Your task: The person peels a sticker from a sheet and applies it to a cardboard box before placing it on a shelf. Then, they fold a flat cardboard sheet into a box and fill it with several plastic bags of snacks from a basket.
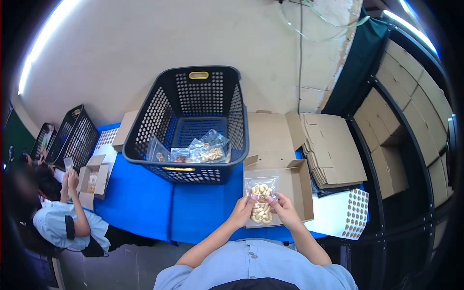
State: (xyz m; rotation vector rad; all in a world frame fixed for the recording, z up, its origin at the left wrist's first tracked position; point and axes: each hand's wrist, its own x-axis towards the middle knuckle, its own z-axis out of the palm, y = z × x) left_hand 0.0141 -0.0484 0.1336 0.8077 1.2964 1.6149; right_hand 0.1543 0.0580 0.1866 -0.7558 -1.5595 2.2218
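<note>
A clear plastic bag of cashews (261,215) is held upright in front of my chest. My left hand (241,212) grips its left edge, and my right hand (285,211) its right edge, both thumbs pressing on the front. Between the thumbs sits a small round brown label (262,198). The top of the bag looks flat above the nuts. Behind and below it is an open cardboard box (300,186), its lid raised at the back; the bag and my hands hide part of its inside.
A large black basket (193,175) with several clear bags (210,152) stands on the blue-covered table (203,208). At right are stacked flat cartons (336,150), a sticker sheet (356,212) and shelves of boxes (386,113). Another person (72,224) works at left beside an open box (100,179).
</note>
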